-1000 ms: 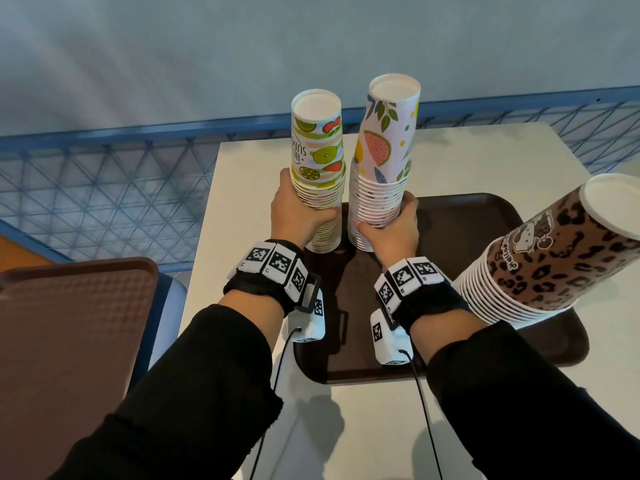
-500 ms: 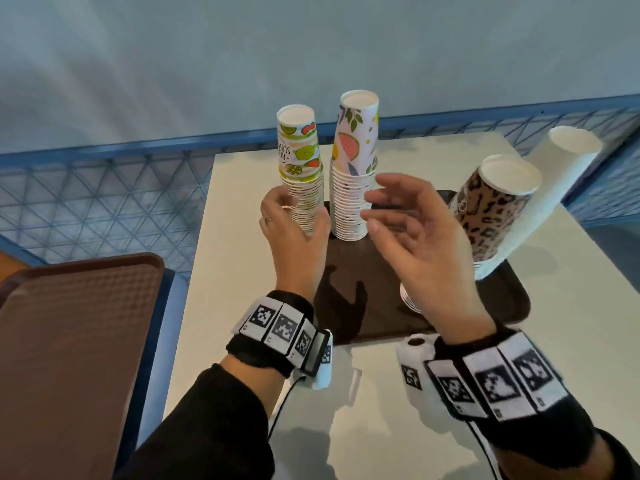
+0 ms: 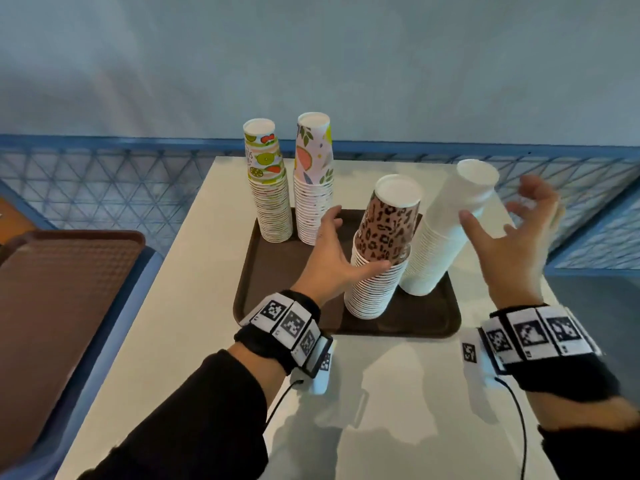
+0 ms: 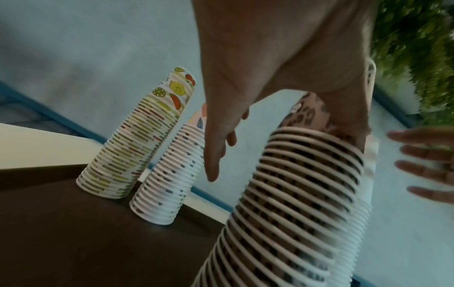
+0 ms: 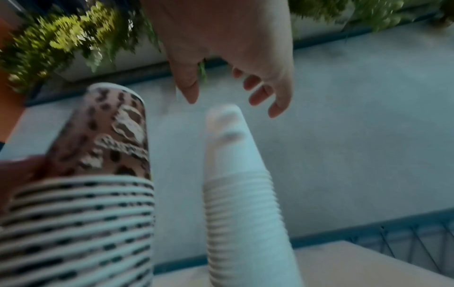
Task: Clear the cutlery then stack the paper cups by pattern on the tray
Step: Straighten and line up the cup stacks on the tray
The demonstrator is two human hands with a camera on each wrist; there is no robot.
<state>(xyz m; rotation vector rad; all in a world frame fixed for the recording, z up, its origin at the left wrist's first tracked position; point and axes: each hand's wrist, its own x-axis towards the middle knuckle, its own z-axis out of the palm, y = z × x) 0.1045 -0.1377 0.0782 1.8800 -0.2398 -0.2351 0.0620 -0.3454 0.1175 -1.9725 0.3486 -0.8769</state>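
Note:
Four upside-down paper-cup stacks stand on the brown tray [image 3: 277, 292]: a citrus stack [image 3: 268, 202] and a watermelon stack [image 3: 313, 188] at the back left, and a leopard stack [image 3: 381, 258] and a plain white stack [image 3: 446, 233] leaning right at the front. My left hand [image 3: 341, 245] is spread, its thumb lying against the leopard stack [image 4: 294, 194] and its fingers reaching toward the watermelon stack [image 4: 172, 174]. My right hand [image 3: 512, 230] hovers with fingers spread beside the top of the white stack [image 5: 240, 174], holding nothing.
The tray sits on a white table [image 3: 194, 341] whose near half is bare. A second brown tray [image 3: 62, 289] lies on a blue seat to the left. A blue mesh railing [image 3: 104, 181] runs behind the table, with a pale wall beyond.
Both hands have let go of the two fruit stacks and swung right. The left thumb now touches the leopard stack, and the right hand has spread out beside the white stack.

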